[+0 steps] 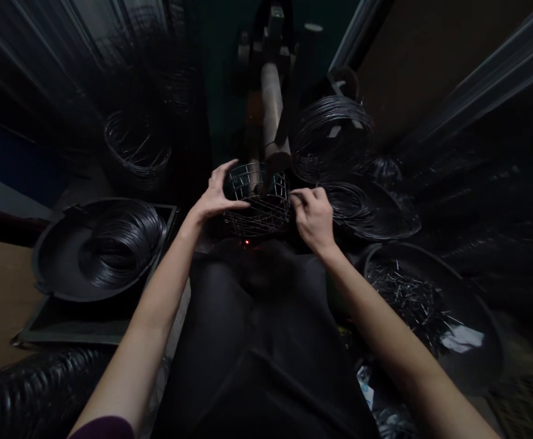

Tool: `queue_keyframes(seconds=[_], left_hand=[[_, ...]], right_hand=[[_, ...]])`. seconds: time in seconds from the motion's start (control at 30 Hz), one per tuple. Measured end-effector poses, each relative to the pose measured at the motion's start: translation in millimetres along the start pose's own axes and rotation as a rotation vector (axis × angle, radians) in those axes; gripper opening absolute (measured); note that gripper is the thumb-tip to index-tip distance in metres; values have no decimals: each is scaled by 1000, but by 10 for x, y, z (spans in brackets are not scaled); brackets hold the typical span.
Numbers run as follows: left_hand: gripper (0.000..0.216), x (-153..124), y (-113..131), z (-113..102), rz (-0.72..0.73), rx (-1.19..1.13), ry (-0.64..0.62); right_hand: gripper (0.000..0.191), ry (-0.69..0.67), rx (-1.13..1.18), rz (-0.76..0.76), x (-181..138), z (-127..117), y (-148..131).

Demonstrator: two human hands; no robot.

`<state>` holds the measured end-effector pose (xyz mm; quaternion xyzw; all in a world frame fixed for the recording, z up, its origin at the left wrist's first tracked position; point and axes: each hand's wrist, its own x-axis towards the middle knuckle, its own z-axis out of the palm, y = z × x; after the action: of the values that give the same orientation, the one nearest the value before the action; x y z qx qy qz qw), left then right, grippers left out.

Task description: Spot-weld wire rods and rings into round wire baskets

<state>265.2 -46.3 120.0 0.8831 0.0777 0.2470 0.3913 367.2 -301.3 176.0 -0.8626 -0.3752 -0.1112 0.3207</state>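
Note:
A round wire basket (pixel 257 222) with an open grid wall sits under the arm of a machine, in front of my lap. My left hand (pixel 218 198) is at its left side, thumb across the near wires and fingers spread along the outer wall, with the basket between them. At the right edge of the basket, my right hand (pixel 313 216) has thumb and forefinger pinched together. Whatever is between those fingertips is too small to make out. The machine's metal arm (pixel 273 116) reaches down to the basket, and its lower tip lies partly behind the wires.
On the left, a dark basin (pixel 60 268) holds a wire coil (pixel 124 241). More wire coils (pixel 333 131) lie at the right, beside the machine. A basin (pixel 477 317) of short wire pieces (pixel 404 292) stands near my right forearm. A small red glow (pixel 247 242) shows below the basket.

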Motion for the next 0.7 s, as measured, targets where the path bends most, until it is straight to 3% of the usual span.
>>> queue_keyframes(seconds=[0.07, 0.17, 0.3, 0.4, 0.53, 0.63, 0.7], left_hand=[[120, -225, -181, 52, -51, -92, 2], [131, -494, -394, 197, -170, -253, -14], [128, -575, -444, 361, -273, -405, 112], [115, -569, -364, 358, -303, -425, 216], [109, -687, -170, 241, -189, -289, 221], [101, -823, 69, 143, -45, -162, 179], [95, -878, 264, 95, 39, -68, 146]], right_hand=[[43, -43, 121, 45, -276, -217, 50], [45, -219, 142, 83, -792, -418, 201], [36, -500, 135, 76, -1452, -354, 531], [29, -602, 208, 43, -1707, -247, 752], [26, -561, 400, 199, -1537, -281, 649], [47, -540, 537, 279, -1116, -386, 242], [40, -608, 569, 232, -786, -412, -49]])
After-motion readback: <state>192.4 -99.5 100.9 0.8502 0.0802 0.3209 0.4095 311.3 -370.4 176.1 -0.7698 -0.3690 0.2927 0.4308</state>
